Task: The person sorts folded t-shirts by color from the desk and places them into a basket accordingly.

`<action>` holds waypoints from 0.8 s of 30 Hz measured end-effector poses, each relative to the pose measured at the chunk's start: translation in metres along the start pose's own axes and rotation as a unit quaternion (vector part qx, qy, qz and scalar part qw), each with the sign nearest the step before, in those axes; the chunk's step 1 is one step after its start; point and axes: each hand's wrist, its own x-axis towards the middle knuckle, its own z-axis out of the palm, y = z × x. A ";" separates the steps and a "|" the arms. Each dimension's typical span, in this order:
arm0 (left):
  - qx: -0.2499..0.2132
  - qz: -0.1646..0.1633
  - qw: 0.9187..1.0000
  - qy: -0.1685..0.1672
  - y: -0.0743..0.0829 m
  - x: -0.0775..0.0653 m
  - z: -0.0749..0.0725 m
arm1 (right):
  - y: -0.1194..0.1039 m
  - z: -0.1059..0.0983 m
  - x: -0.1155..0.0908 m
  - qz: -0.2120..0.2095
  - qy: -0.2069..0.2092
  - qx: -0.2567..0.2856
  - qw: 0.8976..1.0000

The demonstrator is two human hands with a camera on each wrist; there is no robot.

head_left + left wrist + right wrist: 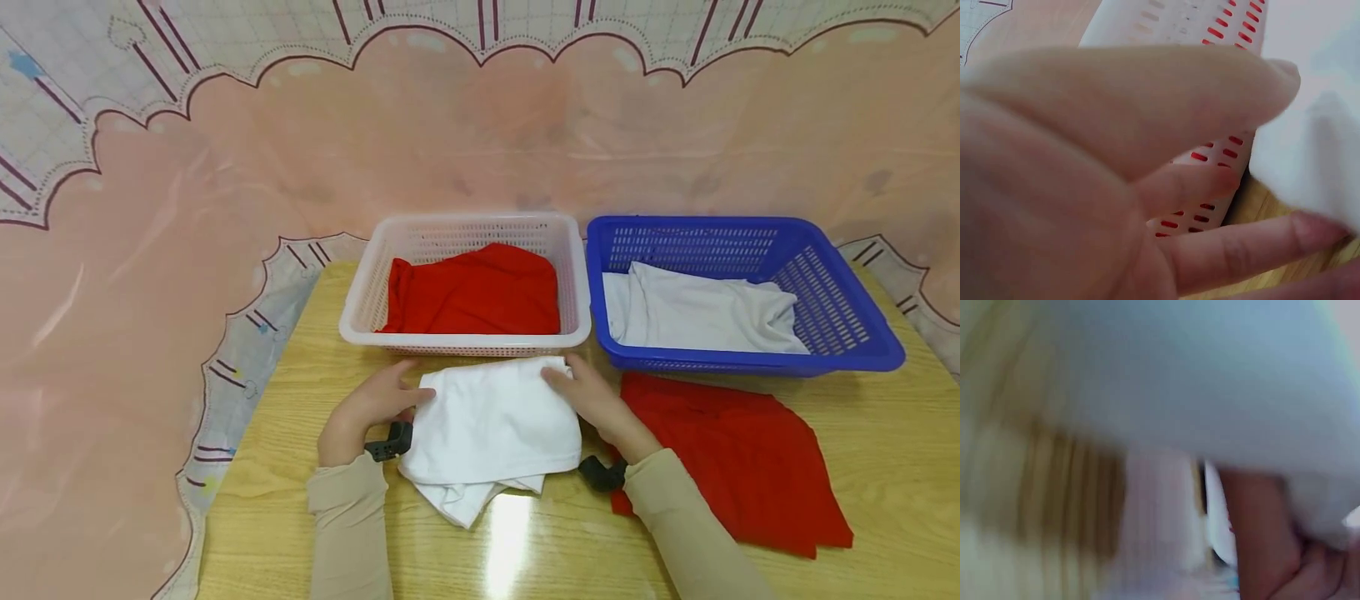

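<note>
A folded white garment (495,421) lies on the wooden table in front of the baskets, its lower layers showing past the front edge. At its left edge my left hand (381,398) has its thumb over the cloth; the left wrist view shows that thumb (1210,94) and the fingers fairly straight, with a gap between them. My right hand (596,400) pinches the garment's far right corner between thumb and fingers. In the right wrist view, white fabric (1210,375) blurs across most of the picture, with curled fingers (1316,575) at lower right.
Behind the garment stands a white basket (465,340) holding red cloth (480,292). Beside it, a blue basket (750,360) contains white cloth (705,308). A red garment (742,467) is spread on the table at right, partly under my right forearm.
</note>
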 end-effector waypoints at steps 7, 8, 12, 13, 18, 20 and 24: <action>0.015 0.032 0.999 -0.007 -0.001 0.004 0.003 | 0.001 -0.006 0.001 0.036 -0.093 0.283 0.954; 0.016 0.031 0.999 -0.005 -0.001 0.004 0.003 | 0.002 -0.007 0.000 0.033 -0.109 0.293 0.949; 0.013 0.034 0.999 -0.004 -0.002 0.005 0.005 | 0.006 -0.007 -0.004 0.014 -0.168 0.265 0.949; 0.014 0.034 0.999 -0.002 -0.003 0.005 0.006 | 0.007 -0.006 -0.005 0.011 -0.182 0.250 0.951; 0.018 0.027 0.999 0.005 -0.003 0.005 0.009 | 0.009 0.002 -0.009 0.001 -0.219 0.131 0.967; 0.021 0.033 0.999 0.009 -0.002 0.004 0.008 | 0.008 0.006 -0.009 -0.008 -0.214 0.084 0.973; 0.048 0.059 0.997 0.018 0.000 0.005 0.006 | 0.006 0.011 -0.009 -0.015 -0.193 0.056 0.979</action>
